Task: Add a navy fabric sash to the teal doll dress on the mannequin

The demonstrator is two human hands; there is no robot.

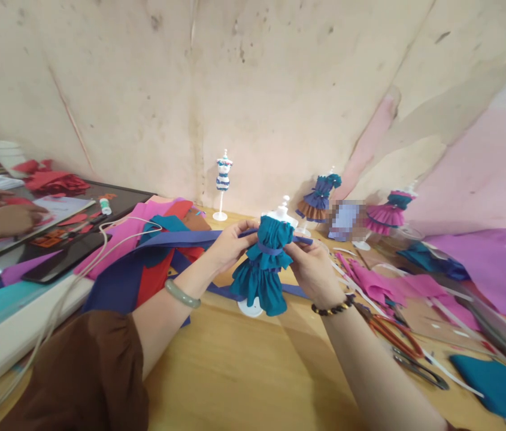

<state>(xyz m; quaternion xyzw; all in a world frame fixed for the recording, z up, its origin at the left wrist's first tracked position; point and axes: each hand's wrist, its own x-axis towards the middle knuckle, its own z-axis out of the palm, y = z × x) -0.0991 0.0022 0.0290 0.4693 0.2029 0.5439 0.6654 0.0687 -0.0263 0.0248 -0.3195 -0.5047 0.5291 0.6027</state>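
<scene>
In the middle stands a small white mannequin (282,211) wearing a ruffled teal dress (261,284). A blue fabric strip (270,248) crosses the front of its waist. My left hand (235,244) is closed at the mannequin's left side, pinching a long blue fabric strip (190,238) that trails off to the left. On the other side, my right hand (315,266) has its fingers closed on a short blue end beside the dress. The fingertips of both hands are partly hidden behind the dress. Under the skirt shows the white round base (251,307).
Dressed mannequins (317,200) and a barer mannequin (223,179) stand along the wall. Scissors (396,335) and pink fabric (387,284) lie at right. Leftward are coloured cloth (115,287), a cable (61,299), a phone (66,257) and another person's hands (12,218).
</scene>
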